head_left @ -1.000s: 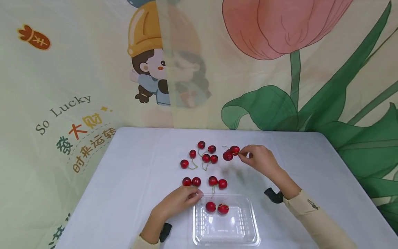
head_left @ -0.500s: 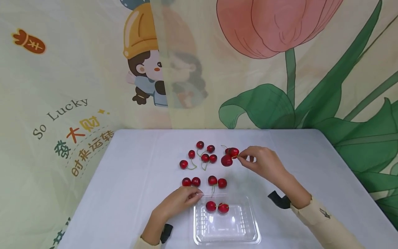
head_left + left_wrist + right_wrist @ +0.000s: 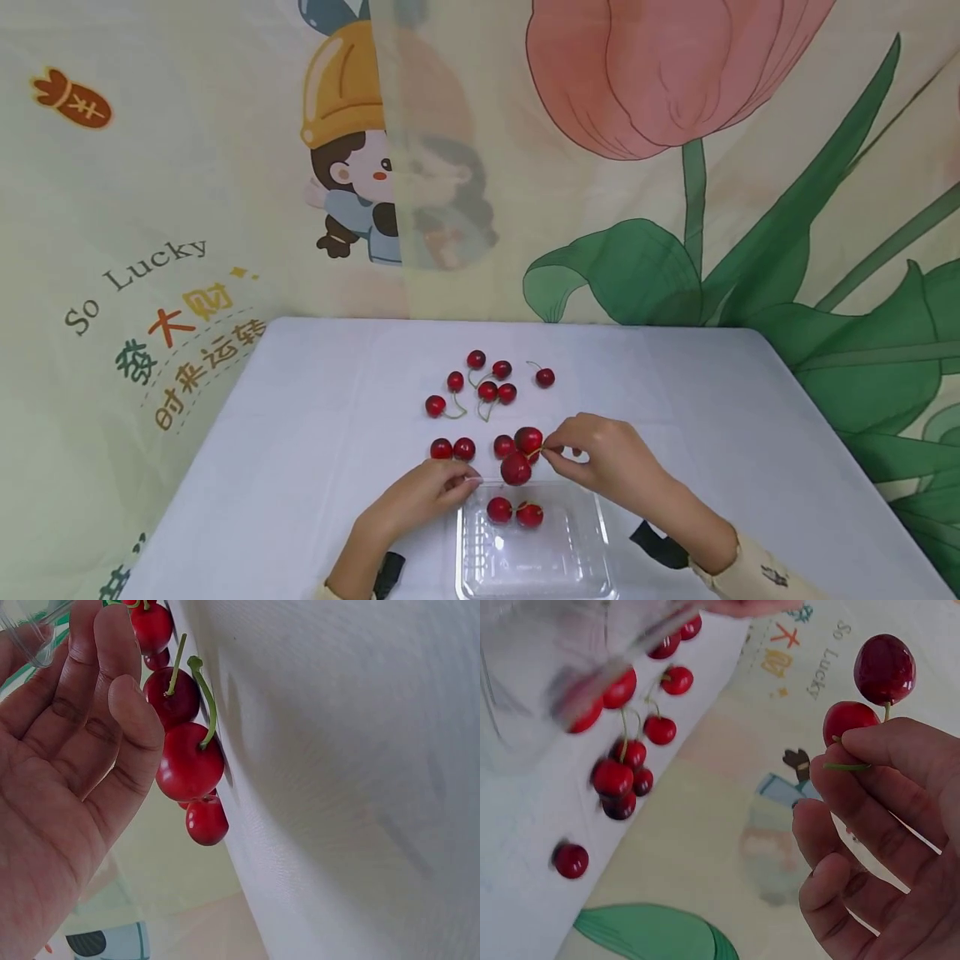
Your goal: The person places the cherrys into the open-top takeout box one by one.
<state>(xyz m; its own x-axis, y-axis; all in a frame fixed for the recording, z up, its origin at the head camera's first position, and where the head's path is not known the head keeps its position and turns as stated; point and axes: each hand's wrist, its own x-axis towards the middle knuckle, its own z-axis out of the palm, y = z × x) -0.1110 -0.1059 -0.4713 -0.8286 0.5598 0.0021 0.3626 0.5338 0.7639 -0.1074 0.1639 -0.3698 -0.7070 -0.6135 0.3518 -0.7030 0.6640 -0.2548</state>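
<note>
While the left hand [image 3: 427,493], seemingly steadying, is pinching the box [image 3: 525,567], the right hand [image 3: 603,452] is dangling two cherries [image 3: 516,469] nearby.

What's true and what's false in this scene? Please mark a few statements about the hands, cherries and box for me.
1. The right hand holds cherries by the stem. True.
2. The left hand is gripping a cherry. False: it holds the edge of the box.
3. Two cherries lie in the box. True.
4. The box is opaque. False: it is see-through.
5. No cherries lie on the table. False: several do.
6. A lone cherry lies beyond the right hand. True.
</note>
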